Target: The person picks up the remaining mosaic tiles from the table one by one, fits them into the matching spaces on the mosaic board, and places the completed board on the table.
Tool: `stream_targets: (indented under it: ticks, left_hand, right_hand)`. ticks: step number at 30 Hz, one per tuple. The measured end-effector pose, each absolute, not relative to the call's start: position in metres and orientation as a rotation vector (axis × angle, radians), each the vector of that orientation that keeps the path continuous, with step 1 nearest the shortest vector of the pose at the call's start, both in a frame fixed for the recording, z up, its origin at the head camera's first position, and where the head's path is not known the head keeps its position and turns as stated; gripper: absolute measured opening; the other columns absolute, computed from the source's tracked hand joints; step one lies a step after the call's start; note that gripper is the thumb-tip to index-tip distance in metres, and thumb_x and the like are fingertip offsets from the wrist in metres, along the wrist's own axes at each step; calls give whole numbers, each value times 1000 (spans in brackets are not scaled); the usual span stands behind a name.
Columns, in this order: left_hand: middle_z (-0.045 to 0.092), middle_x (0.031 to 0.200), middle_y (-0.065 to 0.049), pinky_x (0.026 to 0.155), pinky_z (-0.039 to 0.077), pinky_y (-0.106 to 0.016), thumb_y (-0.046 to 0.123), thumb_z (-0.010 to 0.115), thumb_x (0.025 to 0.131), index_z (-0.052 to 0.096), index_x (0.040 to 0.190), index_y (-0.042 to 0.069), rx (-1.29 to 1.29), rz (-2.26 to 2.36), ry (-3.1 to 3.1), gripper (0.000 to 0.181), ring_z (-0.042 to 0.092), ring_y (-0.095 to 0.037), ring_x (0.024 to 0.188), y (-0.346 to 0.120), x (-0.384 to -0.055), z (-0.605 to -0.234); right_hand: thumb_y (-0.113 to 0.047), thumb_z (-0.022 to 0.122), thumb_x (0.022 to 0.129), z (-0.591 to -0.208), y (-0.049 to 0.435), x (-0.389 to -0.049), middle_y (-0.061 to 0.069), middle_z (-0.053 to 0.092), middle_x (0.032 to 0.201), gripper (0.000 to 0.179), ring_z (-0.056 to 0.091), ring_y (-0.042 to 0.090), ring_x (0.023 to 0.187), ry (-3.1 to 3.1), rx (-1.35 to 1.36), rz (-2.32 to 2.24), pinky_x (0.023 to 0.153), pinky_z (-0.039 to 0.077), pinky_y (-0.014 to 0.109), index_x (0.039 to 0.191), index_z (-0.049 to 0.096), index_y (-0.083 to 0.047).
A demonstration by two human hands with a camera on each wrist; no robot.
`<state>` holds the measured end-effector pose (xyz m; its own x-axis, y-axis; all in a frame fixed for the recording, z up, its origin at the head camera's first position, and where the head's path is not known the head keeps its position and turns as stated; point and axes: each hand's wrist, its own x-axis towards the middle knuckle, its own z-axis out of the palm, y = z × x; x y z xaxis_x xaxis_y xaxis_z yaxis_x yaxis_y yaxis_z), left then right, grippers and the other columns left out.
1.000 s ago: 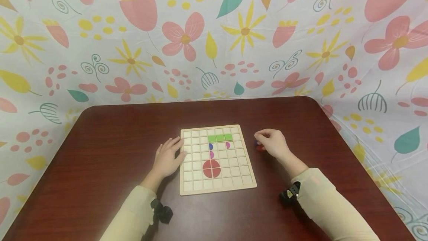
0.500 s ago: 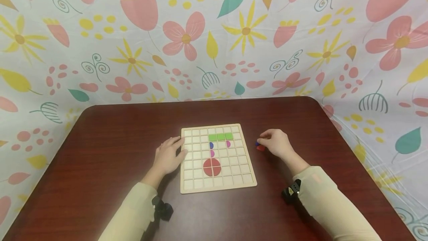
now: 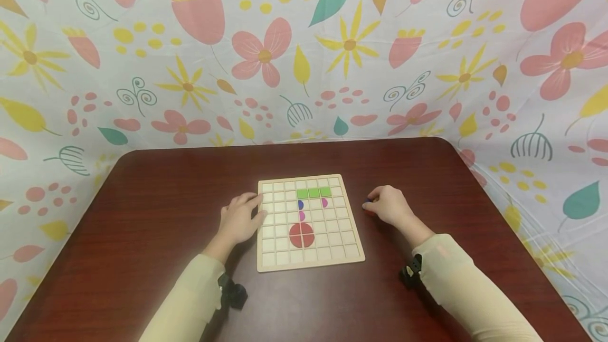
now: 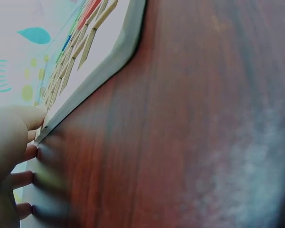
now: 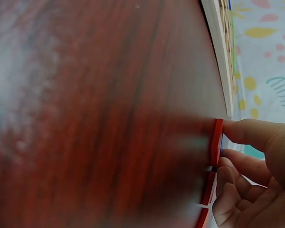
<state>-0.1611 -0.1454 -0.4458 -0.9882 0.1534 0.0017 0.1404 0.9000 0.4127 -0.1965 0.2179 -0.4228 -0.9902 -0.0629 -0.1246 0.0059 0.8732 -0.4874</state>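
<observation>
A pale wooden grid board (image 3: 280,252) lies on the table. On it sit green square tiles (image 3: 314,192), small pink half-discs (image 3: 324,202), a blue half-disc (image 3: 301,205) and red quarter pieces forming a disc (image 3: 301,235). My left hand (image 3: 237,220) rests against the board's left edge, fingers extended and thumb at the rim. To the right of the board, my right hand (image 3: 390,206) pinches a small blue piece (image 5: 222,142) between thumb and index finger, its shape mostly hidden. Close to those fingertips lies a red piece (image 5: 216,143), with more red pieces (image 5: 209,188) in a row.
The dark reddish-brown table (image 3: 180,183) reaches back to a flower-printed cloth (image 3: 266,110). Black camera mounts (image 3: 233,292) sit on both wrists below the sleeves (image 3: 190,294).
My right hand has shifted slightly; its fingertips have come round the blue piece, which showed beside them half a second ago. The left hand stays at the board's edge.
</observation>
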Motion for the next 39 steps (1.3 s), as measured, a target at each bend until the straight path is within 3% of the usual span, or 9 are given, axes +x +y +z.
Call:
stream_targets:
  ticks: [4, 16, 31, 39]
  left_hand:
    - [45, 143, -7, 95, 34, -60, 41, 50, 94, 47, 141, 19, 231, 636, 3033, 52, 40, -33, 130, -145, -164, -445]
    - [42, 143, -10, 95, 34, -58, 42, 48, 95, 44, 143, 20, 224, 597, 3027, 52, 39, -35, 127, -145, -172, -446]
    - [41, 143, -13, 93, 36, -54, 42, 46, 96, 43, 143, 20, 207, 593, 3025, 52, 37, -35, 125, -141, -186, -448]
    - [41, 142, -14, 95, 37, -54, 41, 47, 96, 43, 143, 21, 185, 577, 3029, 51, 38, -35, 124, -141, -190, -447]
  right_hand:
    - [-24, 71, 82, -421, 217, -198, 15, 69, 92, 34, 63, 26, 82, 2900, -47, -748, 72, 53, 40, 103, 68, 3]
    - [-20, 73, 80, -419, 216, -201, 8, 63, 78, 28, 57, 17, 67, 2840, -4, -840, 57, 45, 28, 95, 61, 0]
    - [-18, 69, 84, -425, 215, -201, 10, 64, 81, 21, 57, 17, 63, 2822, -11, -987, 55, 45, 28, 94, 59, -3]
    - [-14, 67, 86, -427, 215, -203, 12, 69, 83, 23, 64, 17, 62, 2706, 6, -1232, 54, 53, 30, 102, 60, 0]
